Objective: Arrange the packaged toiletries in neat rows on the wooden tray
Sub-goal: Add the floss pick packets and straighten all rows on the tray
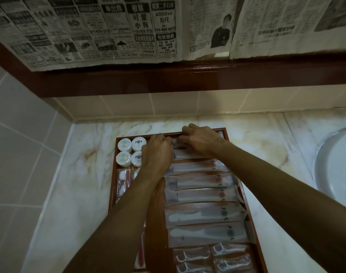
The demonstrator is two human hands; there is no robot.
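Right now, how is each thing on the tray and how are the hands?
Left hand: palm down over the tray, fingers curled; grip hidden.
Right hand: at the tray's far edge, fingers curled; grip hidden.
Wooden tray: flat on the counter, nearly full.
Round white packs: sealed, grouped at the far left.
Long sachets: sealed, stacked in a column.
Floss picks: wrapped, at the near end.

Pale marble-patterned surface (85, 194) set in a tiled corner, wooden tray (244, 191) lying directly on it, white basin (333, 164) at right
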